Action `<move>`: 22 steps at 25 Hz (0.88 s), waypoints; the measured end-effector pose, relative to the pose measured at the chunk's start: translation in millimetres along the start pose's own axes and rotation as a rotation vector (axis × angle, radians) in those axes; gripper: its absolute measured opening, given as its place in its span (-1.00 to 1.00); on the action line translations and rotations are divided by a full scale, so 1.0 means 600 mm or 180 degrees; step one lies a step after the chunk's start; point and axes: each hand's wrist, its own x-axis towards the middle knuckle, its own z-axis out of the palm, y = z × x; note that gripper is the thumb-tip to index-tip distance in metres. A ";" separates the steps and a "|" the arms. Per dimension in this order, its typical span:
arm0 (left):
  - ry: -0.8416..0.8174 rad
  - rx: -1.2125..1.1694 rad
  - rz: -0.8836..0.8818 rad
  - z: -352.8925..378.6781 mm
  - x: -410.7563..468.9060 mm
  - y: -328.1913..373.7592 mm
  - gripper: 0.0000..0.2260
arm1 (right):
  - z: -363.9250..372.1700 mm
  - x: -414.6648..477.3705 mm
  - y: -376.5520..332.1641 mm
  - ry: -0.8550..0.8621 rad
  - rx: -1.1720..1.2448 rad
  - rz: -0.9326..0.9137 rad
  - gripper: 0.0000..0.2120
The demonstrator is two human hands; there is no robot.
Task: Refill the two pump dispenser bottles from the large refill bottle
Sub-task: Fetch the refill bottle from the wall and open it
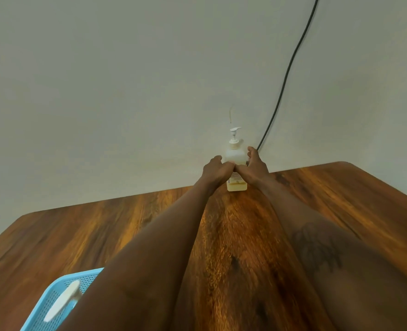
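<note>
Pump bottle (235, 161) is standing upright at the far edge of the wooden table (341, 194), right by the wall, pump still on. Left hand (215, 169) and right hand (255, 167) both wrap it from either side, thumbs meeting in front. A blue basket (54, 299) sits near-left with something white inside.

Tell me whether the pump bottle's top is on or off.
On: the pump bottle stands upright with its white pump head seated on its neck.
</note>
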 end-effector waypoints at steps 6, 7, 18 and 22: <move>-0.0126 -0.0200 0.0006 -0.003 -0.018 0.007 -0.73 | -0.002 0.012 -0.001 0.0013 -0.0073 -0.0082 -0.22; -0.0099 -0.0270 -0.0055 -0.005 -0.023 0.006 -0.73 | -0.004 0.004 0.001 0.0066 -0.0089 -0.0106 -0.27; -0.0865 0.0277 -0.0218 -0.098 -0.203 0.029 -0.58 | -0.073 -0.263 -0.062 -0.0588 0.0219 -0.0655 -0.54; -0.1077 0.0048 0.0094 -0.141 -0.335 0.030 -0.57 | -0.111 -0.401 -0.119 -0.0652 0.0412 -0.0931 -0.71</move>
